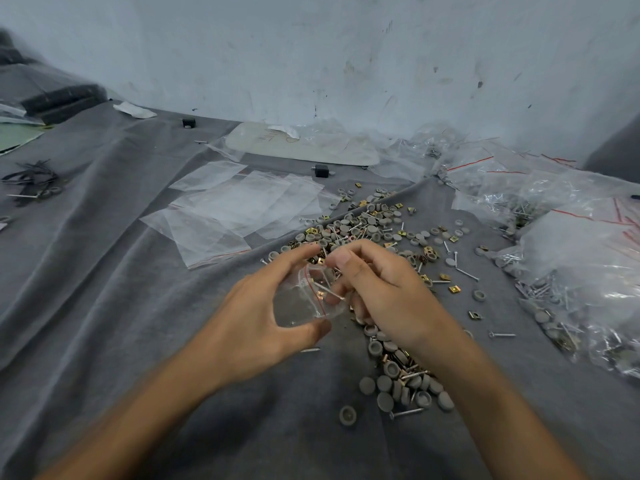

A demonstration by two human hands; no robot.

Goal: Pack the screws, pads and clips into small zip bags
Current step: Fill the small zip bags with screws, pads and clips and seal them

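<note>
Wall point(346, 46): pale, scuffed and marked, standing behind the whole work surface.
Grey cloth point(121, 306): wrinkled, covers the surface; everything lies on it.
Filled bags point(571, 258): a big heap of clear bags with red zip lines along the right side, holding screws and pads.
White board point(311, 147): flat against the foot of the wall, with a scrap of white paper on its top edge.
Empty zip bags point(235, 206): a loose, overlapping spread left of centre, beyond the hands.
Loose parts point(374, 226): grey round pads, brass-coloured clips and silver screws scattered just beyond the hands; a second cluster point(401, 379) lies under the right forearm.
Left hand point(256, 313): index finger and thumb curved round the small zip bag, gripping it above the cloth.
Right hand point(384, 289): fingers curled, tips at the bag's mouth; I cannot tell whether they pinch anything.
Small zip bag point(304, 299): clear, red zip line, held between both hands at the middle, its mouth facing the right hand.
Screw in bag point(329, 292): silver, seen through the plastic near the right fingertips.
Black ties point(31, 178): a tangled bundle at the far left.
Black block point(321, 170): small, just in front of the board.
Lone pad point(347, 415): hollow side up, near the bottom.
</note>
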